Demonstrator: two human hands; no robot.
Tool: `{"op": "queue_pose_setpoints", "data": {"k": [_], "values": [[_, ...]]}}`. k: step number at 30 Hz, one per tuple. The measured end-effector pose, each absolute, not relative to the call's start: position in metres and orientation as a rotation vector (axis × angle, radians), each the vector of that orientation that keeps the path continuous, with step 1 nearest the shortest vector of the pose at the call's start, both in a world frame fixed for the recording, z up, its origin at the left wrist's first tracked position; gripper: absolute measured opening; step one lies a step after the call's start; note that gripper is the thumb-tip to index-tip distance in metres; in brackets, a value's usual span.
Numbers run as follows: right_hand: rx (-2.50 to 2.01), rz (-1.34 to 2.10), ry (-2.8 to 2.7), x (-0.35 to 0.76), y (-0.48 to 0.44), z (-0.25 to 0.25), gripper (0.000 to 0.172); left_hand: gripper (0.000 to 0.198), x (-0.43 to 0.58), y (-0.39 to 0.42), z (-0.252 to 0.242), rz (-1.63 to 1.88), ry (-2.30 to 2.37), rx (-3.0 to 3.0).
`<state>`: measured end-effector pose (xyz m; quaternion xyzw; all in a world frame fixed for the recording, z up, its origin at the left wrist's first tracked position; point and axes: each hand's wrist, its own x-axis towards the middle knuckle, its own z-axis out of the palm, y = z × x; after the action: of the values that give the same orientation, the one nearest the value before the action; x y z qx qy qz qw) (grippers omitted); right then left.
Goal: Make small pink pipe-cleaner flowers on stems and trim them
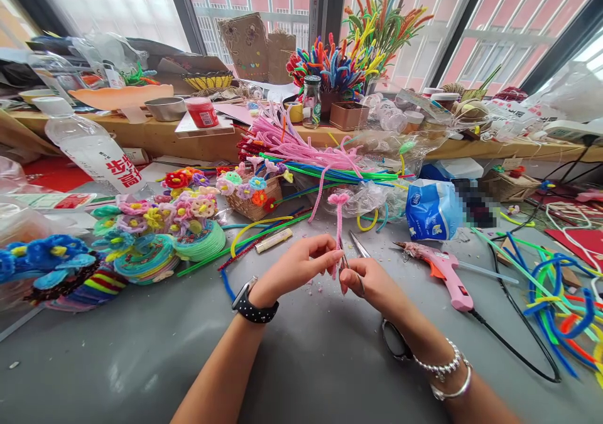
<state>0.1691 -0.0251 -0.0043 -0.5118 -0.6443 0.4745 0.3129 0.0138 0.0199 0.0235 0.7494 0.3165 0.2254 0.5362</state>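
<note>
A pink pipe-cleaner flower (338, 213) stands upright in front of me, its curled head at the top of a fuzzy stem. My left hand (311, 257) pinches that stem between thumb and fingers. In my right hand (370, 279) is a small pair of metal scissors (345, 260), a finger ring showing by the knuckles and the blades close beside the lower stem. Whether the blades touch the stem, I cannot tell. Under my right wrist lies a larger pair of scissors with black handles (396, 341), partly hidden. Tiny pink bits dot the table around my fingers.
A pink glue gun (445, 270) lies at right, its cord trailing near tangled pipe cleaners (560, 304). Behind stand a blue packet (432, 210) and a pile of pink pipe cleaners (301, 141). Fuzzy flower baskets (151, 254) and a water bottle (89, 138) occupy the left.
</note>
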Motion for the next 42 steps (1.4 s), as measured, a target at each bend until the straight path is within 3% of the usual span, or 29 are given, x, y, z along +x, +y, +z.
{"op": "queue_pose_setpoints", "data": {"k": [7,16,32,42], "values": [[-1.439,1.136,-1.676,0.1672,-0.0262,-0.0048,0.059,0.025,0.0124,0.0190,0.0247,0.566,0.767,1.793],[-1.212,1.431,-1.730,0.1755,-0.0270,-0.0043,0.062,0.026,0.0107,0.0191,0.0249,0.462,0.714,1.908],[-1.511,1.146,-1.694,0.1680,-0.0252,-0.0051,0.062,0.027,0.0128,0.0178,0.0239,0.551,0.853,1.954],[-1.440,1.238,-1.738,0.1732,-0.0214,-0.0105,0.064,0.021,0.0122,0.0187,0.0217,0.532,0.837,1.927]]}}
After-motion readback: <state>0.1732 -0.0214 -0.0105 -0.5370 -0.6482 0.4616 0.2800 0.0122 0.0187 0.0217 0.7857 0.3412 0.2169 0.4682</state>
